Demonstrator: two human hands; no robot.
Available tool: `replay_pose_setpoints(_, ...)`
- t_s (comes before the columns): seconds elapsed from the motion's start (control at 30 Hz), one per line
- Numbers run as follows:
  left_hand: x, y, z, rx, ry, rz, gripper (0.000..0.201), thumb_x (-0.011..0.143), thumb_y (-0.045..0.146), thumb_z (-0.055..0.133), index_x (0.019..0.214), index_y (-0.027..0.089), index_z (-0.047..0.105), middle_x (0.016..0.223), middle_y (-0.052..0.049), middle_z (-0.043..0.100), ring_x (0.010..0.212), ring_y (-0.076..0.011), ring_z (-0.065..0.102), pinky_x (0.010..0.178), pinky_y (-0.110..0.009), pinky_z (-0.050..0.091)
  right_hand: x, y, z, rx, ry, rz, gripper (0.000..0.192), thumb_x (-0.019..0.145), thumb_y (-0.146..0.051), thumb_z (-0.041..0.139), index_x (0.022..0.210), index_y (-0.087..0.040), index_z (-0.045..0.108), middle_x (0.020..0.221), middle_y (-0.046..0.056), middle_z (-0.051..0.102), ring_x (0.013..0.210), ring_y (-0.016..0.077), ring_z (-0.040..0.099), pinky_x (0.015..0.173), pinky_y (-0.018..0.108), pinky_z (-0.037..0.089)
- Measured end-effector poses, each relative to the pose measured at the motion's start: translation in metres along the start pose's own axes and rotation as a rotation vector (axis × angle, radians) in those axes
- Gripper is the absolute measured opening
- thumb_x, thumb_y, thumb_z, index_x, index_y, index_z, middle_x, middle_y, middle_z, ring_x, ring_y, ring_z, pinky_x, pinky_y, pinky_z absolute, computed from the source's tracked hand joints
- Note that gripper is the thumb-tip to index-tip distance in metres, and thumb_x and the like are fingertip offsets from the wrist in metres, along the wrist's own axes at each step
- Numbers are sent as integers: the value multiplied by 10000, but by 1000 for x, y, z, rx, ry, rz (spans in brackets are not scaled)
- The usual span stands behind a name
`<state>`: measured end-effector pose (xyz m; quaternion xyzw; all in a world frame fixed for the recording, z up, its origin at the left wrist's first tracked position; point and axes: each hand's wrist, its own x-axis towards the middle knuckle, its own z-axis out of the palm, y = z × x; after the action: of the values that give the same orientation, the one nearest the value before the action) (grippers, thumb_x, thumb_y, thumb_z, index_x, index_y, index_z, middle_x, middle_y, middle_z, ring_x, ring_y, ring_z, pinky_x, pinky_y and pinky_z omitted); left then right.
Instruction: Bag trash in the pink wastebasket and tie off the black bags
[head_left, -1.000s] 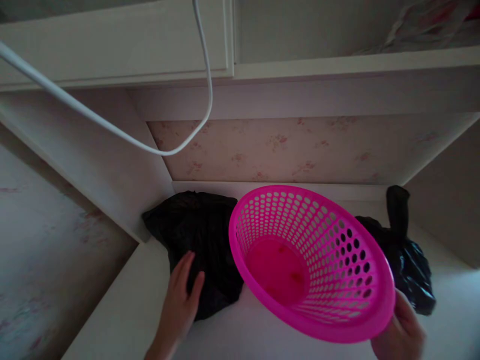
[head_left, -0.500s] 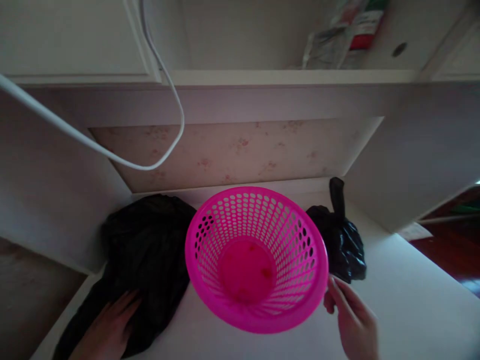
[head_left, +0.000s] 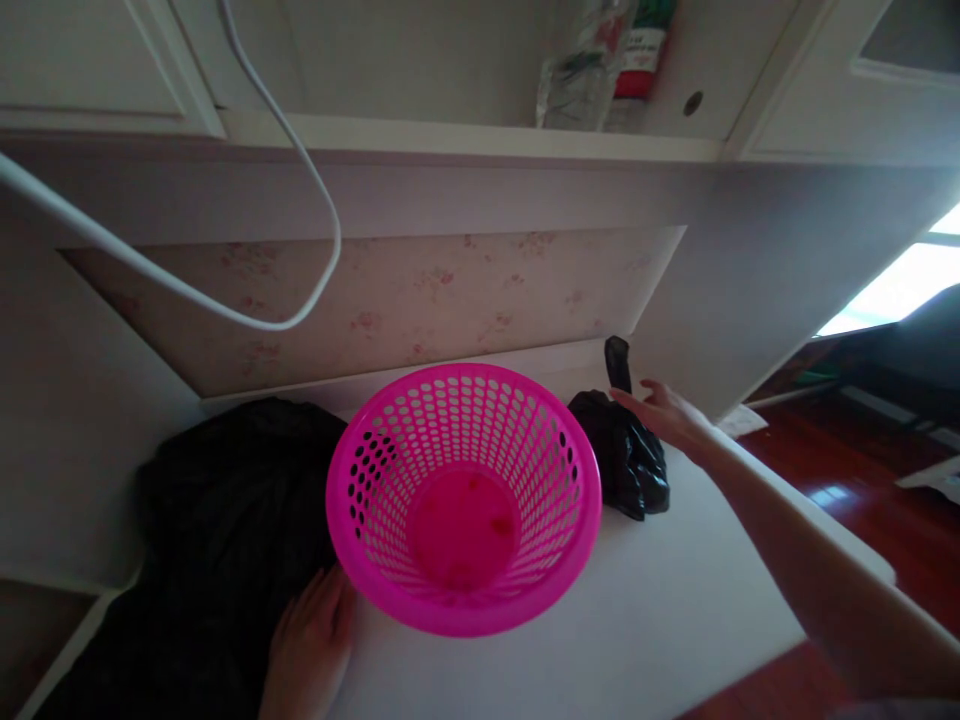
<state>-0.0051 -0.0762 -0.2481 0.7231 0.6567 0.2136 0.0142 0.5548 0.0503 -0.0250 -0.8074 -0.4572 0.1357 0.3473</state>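
A pink plastic basket (head_left: 465,610) with holes in its wall stands in the middle, with a few reddish marks on its floor. My left hand (head_left: 311,640) lies beside its lower left rim, fingers stretched out, at the edge of a large black cloth or bag (head_left: 217,540); whether it touches the rim I cannot tell. To the right of the basket is a small, shiny black plastic bag (head_left: 622,455) with one end sticking up. My right hand (head_left: 664,412) is at the top of this bag, thumb and fingers apart around the upright end.
The white surface (head_left: 480,680) carries these things. A white cable (head_left: 285,322) hangs in a loop at the upper left. Above is an open cabinet shelf (head_left: 420,135) with a clear plastic package (head_left: 574,92) and a red-and-green bottle (head_left: 641,60). Side panels flank the surface.
My right hand has left the basket's rim and moved up to the small black bag. My left hand has shifted right across the black cloth toward the basket. The view has turned right.
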Motion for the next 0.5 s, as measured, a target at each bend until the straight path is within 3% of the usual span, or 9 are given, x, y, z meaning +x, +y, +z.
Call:
replay_pose_setpoints(0.13, -18, -11, 13, 166, 31, 121, 409, 969, 339, 441, 1104, 244, 816, 1157, -96, 832, 1099, -335, 775, 997, -533, 571, 20, 6, 26, -96, -204, 53, 580, 608, -599, 878, 989, -170, 794, 840, 135, 784, 816, 331, 744, 731, 392, 563)
replay_pose_setpoints(0.27, -14, -3, 10, 228, 40, 118, 406, 966, 332, 464, 1150, 251, 817, 1153, -93, 834, 1081, -308, 775, 1029, -498, 548, 17, 15, 36, -96, -328, 28, 366, 586, -400, 888, 853, -164, 804, 663, 74, 742, 639, 253, 699, 603, 327, 532)
replay_pose_setpoints(0.43, 1, 9, -1, 155, -27, 59, 418, 974, 340, 457, 1156, 244, 821, 1151, -90, 834, 1088, -306, 768, 1029, -492, 549, 10, 23, 28, 0, -318, -81, 114, 635, -225, 792, 634, -121, 743, 461, 18, 611, 423, 159, 554, 434, 255, 397)
replay_pose_setpoints(0.5, 6, 11, -5, 118, -51, 41, 417, 968, 340, 461, 1150, 247, 824, 1151, -85, 835, 1103, -309, 763, 1030, -490, 548, 7, 23, 19, 63, -262, -158, 141, 656, -178, 753, 536, -120, 707, 415, 19, 576, 363, 144, 512, 391, 244, 339)
